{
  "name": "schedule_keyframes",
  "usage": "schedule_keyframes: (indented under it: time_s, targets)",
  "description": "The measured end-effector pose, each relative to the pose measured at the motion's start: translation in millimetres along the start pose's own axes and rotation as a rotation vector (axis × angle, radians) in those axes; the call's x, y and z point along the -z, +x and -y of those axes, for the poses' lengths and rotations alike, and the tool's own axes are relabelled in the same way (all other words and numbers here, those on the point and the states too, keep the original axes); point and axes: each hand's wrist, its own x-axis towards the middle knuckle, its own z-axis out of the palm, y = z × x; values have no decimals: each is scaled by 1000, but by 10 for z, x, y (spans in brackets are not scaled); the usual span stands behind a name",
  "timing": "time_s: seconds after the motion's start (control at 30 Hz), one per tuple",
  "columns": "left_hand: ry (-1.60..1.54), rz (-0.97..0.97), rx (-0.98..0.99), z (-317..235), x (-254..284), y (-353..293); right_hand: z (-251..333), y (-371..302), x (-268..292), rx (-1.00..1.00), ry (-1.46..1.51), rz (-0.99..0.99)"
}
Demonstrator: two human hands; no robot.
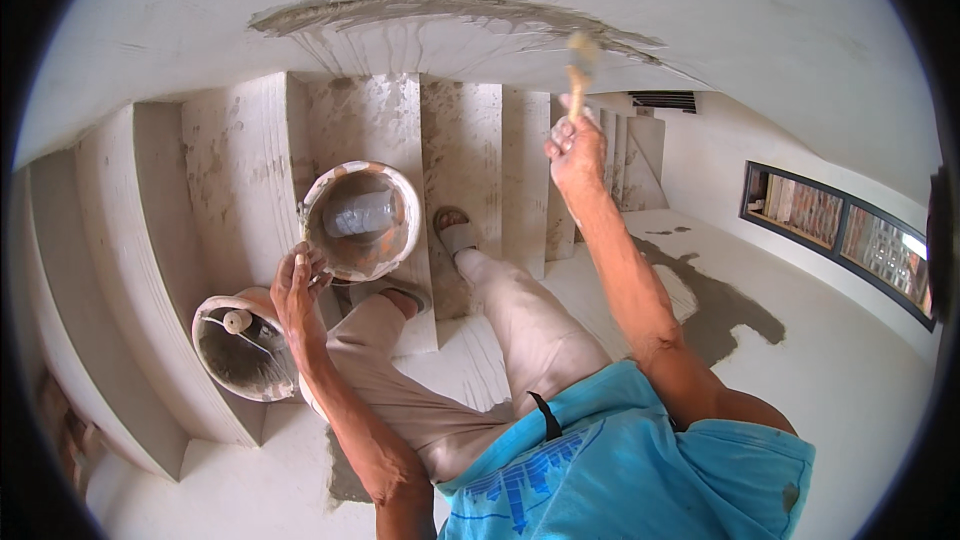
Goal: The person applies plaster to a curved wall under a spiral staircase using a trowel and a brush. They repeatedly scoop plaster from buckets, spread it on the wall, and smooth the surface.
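My right hand (577, 152) is closed around the wooden handle of a paintbrush (578, 75), raised toward the wall. The brush's bristle end is blurred and lies close to a wet grey band of mortar (430, 6) on the pale wall; I cannot tell whether they touch. With my left hand (298, 282) I grip the near left rim of a round bucket (411, 210) crusted with dried mortar. Inside it is murky water with a bright reflection. Left of that hand, a second mortar-stained bucket (206, 312) with a wire handle stands on the stairs.
Concrete stairs (240, 130) run across the view, splashed with grey spots. My sandalled feet (453, 225) stand on them. At the right, a dark-framed window (838, 223) sits in the wall, and a wet grey patch (725, 320) stains the pale surface. A dark vent (665, 101) is beyond my right hand.
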Motion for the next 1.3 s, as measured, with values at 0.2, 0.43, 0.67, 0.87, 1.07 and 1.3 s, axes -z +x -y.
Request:
schedule_keyframes:
  time_s: [0.2,0.43,0.67,0.87,1.07,1.3]
  targets:
    - [5,11,2,-48,10,-13,-558,463,48,-210,-66,36]
    - [-40,-19,-36,0,136,-83,-1029,-193,-38,-236,-770,433]
    - [-117,-90,2,9,156,-194,-1874,-458,-262,784,-1586,840]
    - [-101,-104,-4,23,173,-224,-2661,-183,-650,1020,-1902,1088]
    - [-121,-129,-30,44,191,-296,-3007,101,-653,1054,-1942,1151]
    - [-162,-101,-13,81,203,-236,-2586,58,-245,639,-1547,819]
